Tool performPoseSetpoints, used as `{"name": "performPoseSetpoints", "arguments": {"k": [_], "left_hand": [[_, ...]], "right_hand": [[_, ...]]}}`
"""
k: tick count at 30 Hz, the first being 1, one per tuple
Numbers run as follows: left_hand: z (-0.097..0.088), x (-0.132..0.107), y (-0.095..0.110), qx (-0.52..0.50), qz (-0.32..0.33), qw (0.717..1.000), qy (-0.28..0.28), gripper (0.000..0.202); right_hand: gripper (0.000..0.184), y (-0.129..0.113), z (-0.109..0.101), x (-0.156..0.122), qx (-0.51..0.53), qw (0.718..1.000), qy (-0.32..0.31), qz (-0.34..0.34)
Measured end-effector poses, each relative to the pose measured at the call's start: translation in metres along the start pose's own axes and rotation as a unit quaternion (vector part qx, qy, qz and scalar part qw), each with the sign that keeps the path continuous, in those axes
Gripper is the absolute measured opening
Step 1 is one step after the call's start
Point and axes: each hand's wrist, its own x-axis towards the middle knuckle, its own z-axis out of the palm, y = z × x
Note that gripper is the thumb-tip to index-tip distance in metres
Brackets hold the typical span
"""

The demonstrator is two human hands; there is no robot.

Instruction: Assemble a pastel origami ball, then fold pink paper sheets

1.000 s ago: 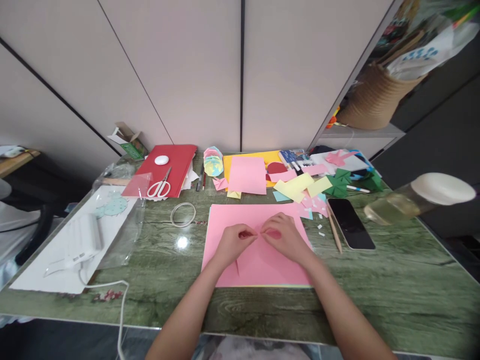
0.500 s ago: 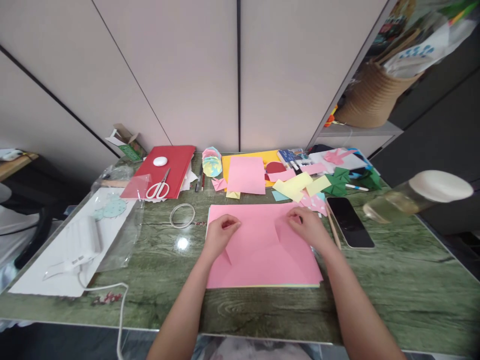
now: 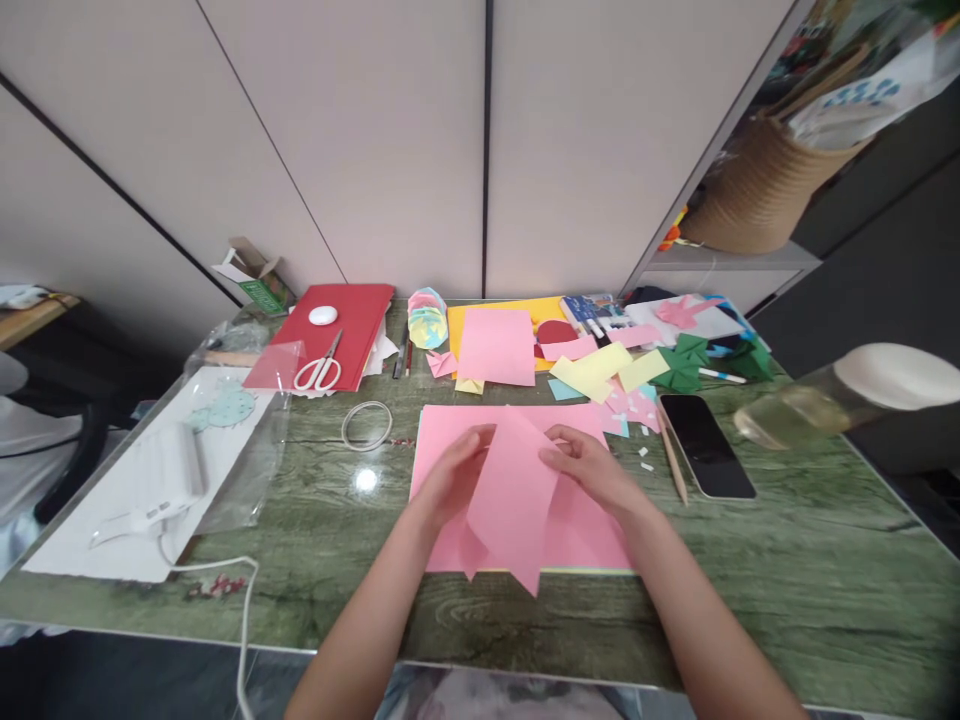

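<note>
A sheet of pink paper is held up and tilted, one corner pointing down toward me. My left hand is closed on its left side, with some fingertips hidden behind the sheet. At the upper right edge my right hand pinches the paper between thumb and fingers. Beneath both hands lies a stack of larger pink sheets, with a thin yellow-green edge showing along the bottom.
A phone and a wooden stick lie to the right, near a tilted bottle. Behind are paper scraps and a pink square. White scissors, a coiled cable and a clear plastic sheet lie left.
The pink sheet has been lifted off the stack and turned, its corner now pointing at me. Both hands have moved closer together. The view has shifted slightly.
</note>
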Motion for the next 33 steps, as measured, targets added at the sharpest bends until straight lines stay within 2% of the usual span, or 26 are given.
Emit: {"name": "performPoseSetpoints", "arguments": {"k": [4, 8, 12, 15, 20, 22, 23, 26, 29, 31, 33], "left_hand": [[0.016, -0.002, -0.013, -0.075, -0.071, 0.991, -0.080, 0.053], [0.017, -0.002, -0.016, -0.078, -0.047, 0.991, -0.095, 0.048], [0.008, -0.002, -0.010, -0.046, -0.047, 0.993, -0.095, 0.049], [0.000, -0.003, -0.002, 0.043, -0.026, 0.996, -0.071, 0.043], [-0.011, -0.006, 0.014, 0.181, 0.015, 0.983, -0.020, 0.025], [-0.014, -0.006, 0.017, 0.294, 0.047, 0.954, 0.028, 0.024], [-0.015, -0.005, 0.018, 0.359, 0.067, 0.929, 0.058, 0.023], [-0.017, -0.003, 0.013, 0.531, 0.113, 0.829, 0.138, 0.016], [-0.015, 0.001, 0.002, 0.621, 0.130, 0.747, 0.197, 0.013], [-0.010, 0.004, -0.008, 0.665, 0.150, 0.702, 0.208, 0.028], [-0.005, 0.007, -0.018, 0.715, 0.168, 0.657, 0.168, 0.039]], "right_hand": [[0.029, -0.006, 0.012, 0.002, -0.019, 1.000, -0.003, -0.009], [0.027, -0.005, 0.018, 0.003, -0.062, 0.997, 0.036, -0.017], [0.023, -0.005, 0.013, 0.002, -0.097, 0.992, 0.083, -0.022], [0.025, -0.005, 0.003, 0.001, -0.104, 0.988, 0.109, -0.024], [0.027, 0.000, -0.019, 0.002, -0.131, 0.978, 0.161, -0.007], [0.027, 0.005, -0.026, 0.003, -0.155, 0.971, 0.184, 0.001], [0.027, 0.007, -0.027, 0.004, -0.166, 0.968, 0.190, 0.002], [0.025, 0.014, -0.028, 0.007, -0.195, 0.963, 0.186, -0.001], [0.022, 0.021, -0.022, 0.012, -0.231, 0.955, 0.187, -0.006], [0.021, 0.025, -0.017, 0.016, -0.258, 0.947, 0.190, -0.012], [0.019, 0.028, -0.013, 0.019, -0.280, 0.941, 0.188, -0.020]]}}
